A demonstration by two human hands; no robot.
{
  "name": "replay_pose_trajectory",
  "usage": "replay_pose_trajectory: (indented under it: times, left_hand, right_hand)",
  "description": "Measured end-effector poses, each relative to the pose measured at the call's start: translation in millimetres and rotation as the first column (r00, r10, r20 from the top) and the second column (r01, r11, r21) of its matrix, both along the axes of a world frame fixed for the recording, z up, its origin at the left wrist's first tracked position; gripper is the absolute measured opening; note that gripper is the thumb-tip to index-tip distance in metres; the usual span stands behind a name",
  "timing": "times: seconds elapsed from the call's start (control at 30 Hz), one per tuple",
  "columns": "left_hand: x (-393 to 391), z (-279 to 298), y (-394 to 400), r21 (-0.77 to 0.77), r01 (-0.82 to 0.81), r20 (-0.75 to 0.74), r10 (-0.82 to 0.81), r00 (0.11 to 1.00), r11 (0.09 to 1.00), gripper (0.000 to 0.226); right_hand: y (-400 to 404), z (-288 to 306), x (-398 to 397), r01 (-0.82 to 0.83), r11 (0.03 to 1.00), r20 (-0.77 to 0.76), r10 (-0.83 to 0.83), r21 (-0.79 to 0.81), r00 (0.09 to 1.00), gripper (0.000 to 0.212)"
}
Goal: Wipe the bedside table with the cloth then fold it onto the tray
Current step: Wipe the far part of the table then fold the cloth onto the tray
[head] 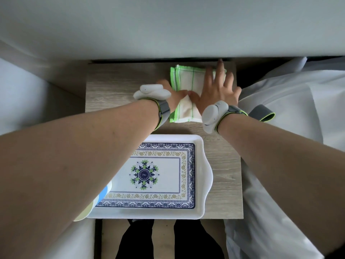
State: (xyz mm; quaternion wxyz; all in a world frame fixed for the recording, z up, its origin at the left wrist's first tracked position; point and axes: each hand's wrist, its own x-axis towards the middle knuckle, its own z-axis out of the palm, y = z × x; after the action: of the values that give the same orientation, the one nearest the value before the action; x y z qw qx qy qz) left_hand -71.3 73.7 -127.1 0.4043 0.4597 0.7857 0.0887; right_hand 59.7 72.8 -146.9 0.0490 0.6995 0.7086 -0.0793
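A cream cloth (pixel 186 81) with green edging lies folded on the far part of the wooden bedside table (pixel 115 90). My right hand (pixel 217 86) lies flat on the cloth's right half, fingers spread. My left hand (pixel 174 97) pinches the cloth's left edge near the middle. A white tray (pixel 200 176) with a blue and green floral pattern sits on the near part of the table, with nothing on its visible surface; my left forearm crosses over its left side.
A grey wall or headboard (pixel 168 25) rises behind the table. White bedding (pixel 291 128) lies to the right and a white surface to the left. A blue and pale round object (pixel 101 195) peeks from under my left forearm beside the tray. My legs stand below the table's near edge.
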Motion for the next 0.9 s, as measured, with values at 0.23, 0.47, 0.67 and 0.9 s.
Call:
replay_pose_trajectory:
  times: [0.23,0.47,0.67,0.9]
  left_hand:
    - [5.2,15.4,-8.3,-0.002,0.04,-0.011,-0.04,0.999,0.999,0.037]
    - [-6.5,31.4,-16.0,0.006,0.013,0.028,-0.013,1.0,1.0,0.038]
    - [-23.4,62.5,-41.9,-0.09,-0.1,0.101,0.109,0.989,0.991,0.05]
    - [-33.8,78.9,-102.0,-0.252,-0.05,0.108,0.079,0.991,0.967,0.036]
  right_hand:
    - [6.5,7.9,-2.3,0.341,0.932,-0.142,-0.357,-0.122,0.923,0.115]
    - [17.0,26.2,14.6,0.376,0.826,-0.32,-0.523,-0.419,0.79,0.046]
    - [-2.1,56.5,-0.2,0.262,0.882,-0.372,-0.412,-0.392,0.832,0.026]
    - [-59.6,89.9,-12.8,0.164,0.806,-0.119,-0.278,-0.569,0.953,0.026]
